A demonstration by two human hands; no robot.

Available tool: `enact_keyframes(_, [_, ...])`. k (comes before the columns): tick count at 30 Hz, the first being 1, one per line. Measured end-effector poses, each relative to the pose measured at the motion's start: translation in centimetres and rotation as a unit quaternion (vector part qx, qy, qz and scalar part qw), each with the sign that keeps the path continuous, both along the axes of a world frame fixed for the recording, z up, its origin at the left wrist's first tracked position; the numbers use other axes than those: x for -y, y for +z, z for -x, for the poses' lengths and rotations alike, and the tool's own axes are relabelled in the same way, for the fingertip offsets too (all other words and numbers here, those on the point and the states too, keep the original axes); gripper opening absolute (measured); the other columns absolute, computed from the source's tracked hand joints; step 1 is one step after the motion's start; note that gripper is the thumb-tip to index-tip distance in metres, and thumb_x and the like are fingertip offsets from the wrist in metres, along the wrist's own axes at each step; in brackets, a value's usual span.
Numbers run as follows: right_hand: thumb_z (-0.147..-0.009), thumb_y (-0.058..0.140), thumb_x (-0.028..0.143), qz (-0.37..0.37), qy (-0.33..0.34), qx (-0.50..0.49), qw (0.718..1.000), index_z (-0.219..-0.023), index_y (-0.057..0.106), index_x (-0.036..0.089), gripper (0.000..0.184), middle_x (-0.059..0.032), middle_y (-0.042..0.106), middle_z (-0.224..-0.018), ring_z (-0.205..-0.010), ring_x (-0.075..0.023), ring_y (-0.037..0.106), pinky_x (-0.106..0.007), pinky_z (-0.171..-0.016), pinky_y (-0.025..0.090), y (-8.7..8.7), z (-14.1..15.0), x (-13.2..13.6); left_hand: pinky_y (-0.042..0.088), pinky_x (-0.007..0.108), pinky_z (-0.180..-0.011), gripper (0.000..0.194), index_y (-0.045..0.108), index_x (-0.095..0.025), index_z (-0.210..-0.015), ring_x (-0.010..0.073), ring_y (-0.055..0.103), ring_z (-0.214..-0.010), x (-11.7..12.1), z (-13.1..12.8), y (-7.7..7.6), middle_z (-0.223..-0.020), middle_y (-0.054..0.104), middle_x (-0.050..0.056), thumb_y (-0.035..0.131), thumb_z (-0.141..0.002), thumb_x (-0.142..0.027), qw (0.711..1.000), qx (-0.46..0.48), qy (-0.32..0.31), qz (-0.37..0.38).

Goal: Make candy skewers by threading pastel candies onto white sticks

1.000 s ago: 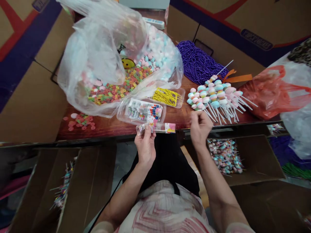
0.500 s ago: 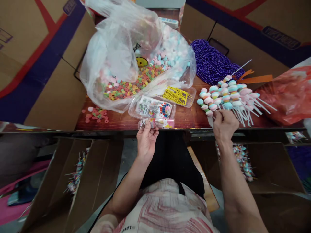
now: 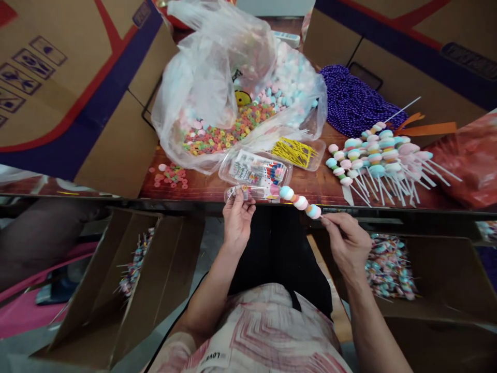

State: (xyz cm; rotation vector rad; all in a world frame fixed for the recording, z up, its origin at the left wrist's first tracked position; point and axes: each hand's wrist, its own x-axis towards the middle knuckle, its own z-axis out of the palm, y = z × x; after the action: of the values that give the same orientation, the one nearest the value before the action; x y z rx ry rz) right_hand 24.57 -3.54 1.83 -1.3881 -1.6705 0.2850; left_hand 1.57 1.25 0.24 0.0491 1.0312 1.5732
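"Room by table (image 3: pixel 326 182) edge?"

"Yep, bare wood at 2 o'clock from candy stick (image 3: pixel 300 201), btwn 2 clear trays (image 3: pixel 320 154) & candy pile (image 3: pixel 375 157)."

"Hands?"

"Just off near edge, 6 o'clock side. L hand (image 3: pixel 237 218): thumb on top, pinching clear wrapper (image 3: pixel 264 192). R hand (image 3: pixel 348 239): knuckles up, pinching stick's bottom, aiming candy at 10 o'clock, tip close by wrapper's end."

"How many?"

"1 wrapper, 1 candy stick w/ 3 puffs (image 3: pixel 301 202), 2 trays. Can't count pile, too jumbled."

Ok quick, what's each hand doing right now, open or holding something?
Left hand: closed, holding a clear printed wrapper.
Right hand: closed, holding a candy skewer at its near end.
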Motion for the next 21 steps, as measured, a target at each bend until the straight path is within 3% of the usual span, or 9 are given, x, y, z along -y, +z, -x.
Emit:
enact_keyframes(10, [-0.091,0.066,0.022,-0.009,0.056,0.102,0.993,-0.086,0.071,0.024,0.008,-0.0011,0.074,-0.082,-0.074,-0.0186,0.065,-0.037,-0.076,0.041,0.7,-0.6,0.2,0.045,0.025,-0.068,0.042,0.064,-0.02,-0.08,0.0092,0.063,-0.065,0.1,0.5,-0.3,-0.076,0.069,-0.002,0.093,-0.057,-0.04,1.0,0.019,0.017,-0.007])
enact_keyframes(15, [-0.092,0.066,0.023,0.046,0.092,0.039,0.994,-0.086,0.072,0.025,0.009,0.0,0.072,-0.078,-0.072,-0.0175,0.064,-0.035,-0.073,0.043,0.6,-0.5,0.4,0.045,0.023,-0.069,0.039,0.064,-0.019,-0.081,0.009,0.065,-0.069,0.2,0.7,-0.7,-0.075,0.069,-0.003,0.091,-0.06,-0.038,0.999,0.016,0.016,-0.023])
enact_keyframes(21, [-0.091,0.067,0.023,0.1,0.088,-0.04,0.99,-0.085,0.072,0.024,0.008,-0.0004,0.072,-0.081,-0.076,-0.0173,0.064,-0.033,-0.073,0.046,-0.3,0.0,0.6,0.044,0.022,-0.066,0.036,0.063,-0.018,-0.078,0.008,0.064,-0.066,0.0,1.0,-0.7,-0.071,0.069,-0.003,0.092,-0.061,-0.031,0.999,0.039,0.022,-0.004])
